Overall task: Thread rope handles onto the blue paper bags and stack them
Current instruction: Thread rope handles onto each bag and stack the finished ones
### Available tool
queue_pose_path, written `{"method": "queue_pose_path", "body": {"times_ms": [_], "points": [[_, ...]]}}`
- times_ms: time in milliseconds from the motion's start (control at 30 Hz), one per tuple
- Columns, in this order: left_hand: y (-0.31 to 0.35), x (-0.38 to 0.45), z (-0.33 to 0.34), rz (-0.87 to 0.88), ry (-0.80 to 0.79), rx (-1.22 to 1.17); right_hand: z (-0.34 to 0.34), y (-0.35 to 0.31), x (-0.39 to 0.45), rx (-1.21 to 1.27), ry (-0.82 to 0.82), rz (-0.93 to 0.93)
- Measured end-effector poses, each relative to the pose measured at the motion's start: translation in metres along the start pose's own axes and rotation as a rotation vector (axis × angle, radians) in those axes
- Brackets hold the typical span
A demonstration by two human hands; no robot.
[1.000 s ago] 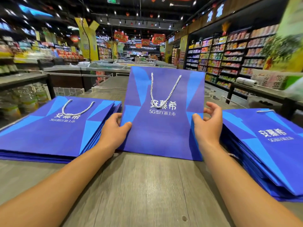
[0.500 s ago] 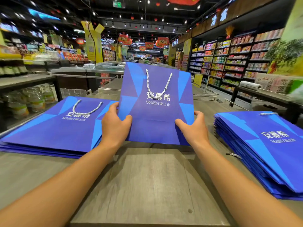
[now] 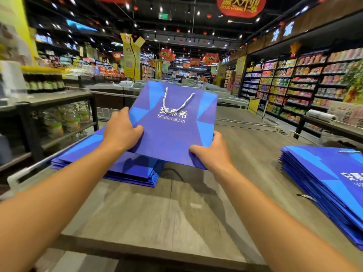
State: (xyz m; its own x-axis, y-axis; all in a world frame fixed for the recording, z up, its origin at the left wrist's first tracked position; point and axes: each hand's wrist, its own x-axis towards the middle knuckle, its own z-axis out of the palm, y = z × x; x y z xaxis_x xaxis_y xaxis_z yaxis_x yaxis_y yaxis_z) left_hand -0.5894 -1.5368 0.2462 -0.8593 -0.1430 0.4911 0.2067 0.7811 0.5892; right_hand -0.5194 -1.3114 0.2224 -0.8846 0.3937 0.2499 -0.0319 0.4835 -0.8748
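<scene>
A flat blue paper bag [image 3: 172, 134] with a white rope handle [image 3: 176, 102] and white print hangs in the air above the table. My left hand [image 3: 120, 132] grips its left edge and my right hand [image 3: 211, 152] grips its lower right corner. Below it and to the left lies a stack of blue bags [image 3: 110, 165], partly hidden by the held bag and my left arm. A second stack of blue bags [image 3: 330, 185] lies on the right, with a bit of rope [image 3: 307, 196] poking out of its side.
The grey wooden table [image 3: 157, 216] ends in a near edge at the bottom of the view. A shelf with jars [image 3: 64, 118] stands to the left. Store shelves [image 3: 306, 81] line the aisle on the right.
Both hands have lifted the bag off the table and carried it left, over the left stack. The camera has tilted up and the view has shifted.
</scene>
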Motion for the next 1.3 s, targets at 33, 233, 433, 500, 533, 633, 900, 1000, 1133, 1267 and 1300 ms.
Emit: {"method": "queue_pose_path", "body": {"times_ms": [33, 233, 433, 500, 533, 633, 900, 1000, 1133, 1267, 1300], "points": [[-0.012, 0.006, -0.005, 0.002, -0.003, 0.039, 0.011, -0.005, 0.000, -0.023, -0.030, 0.001], [-0.071, 0.021, -0.022, -0.025, -0.046, 0.212, 0.063, -0.027, -0.019, -0.163, -0.136, -0.054], [-0.107, 0.015, -0.024, -0.025, -0.123, 0.372, 0.095, -0.032, -0.029, -0.451, -0.230, -0.105], [-0.111, 0.008, -0.020, 0.017, -0.179, 0.471, 0.102, -0.029, -0.032, -0.538, -0.265, -0.127], [-0.113, 0.005, -0.018, 0.039, -0.197, 0.512, 0.105, -0.028, -0.033, -0.572, -0.279, -0.138], [-0.117, 0.000, -0.015, 0.056, -0.192, 0.568, 0.109, -0.023, -0.032, -0.625, -0.277, -0.172], [-0.112, 0.008, -0.013, 0.069, -0.275, 0.518, 0.112, -0.020, -0.024, -0.643, -0.244, -0.195], [-0.111, 0.008, -0.012, 0.062, -0.277, 0.524, 0.110, -0.015, -0.021, -0.612, -0.275, -0.196], [-0.102, 0.005, -0.010, 0.039, -0.251, 0.543, 0.097, -0.011, -0.015, -0.468, -0.282, -0.213], [-0.066, -0.013, 0.002, 0.168, -0.253, 0.491, 0.063, -0.005, -0.009, -0.447, -0.200, -0.255], [-0.054, -0.018, 0.008, 0.207, -0.256, 0.484, 0.052, -0.002, -0.009, -0.458, -0.185, -0.252]]}}
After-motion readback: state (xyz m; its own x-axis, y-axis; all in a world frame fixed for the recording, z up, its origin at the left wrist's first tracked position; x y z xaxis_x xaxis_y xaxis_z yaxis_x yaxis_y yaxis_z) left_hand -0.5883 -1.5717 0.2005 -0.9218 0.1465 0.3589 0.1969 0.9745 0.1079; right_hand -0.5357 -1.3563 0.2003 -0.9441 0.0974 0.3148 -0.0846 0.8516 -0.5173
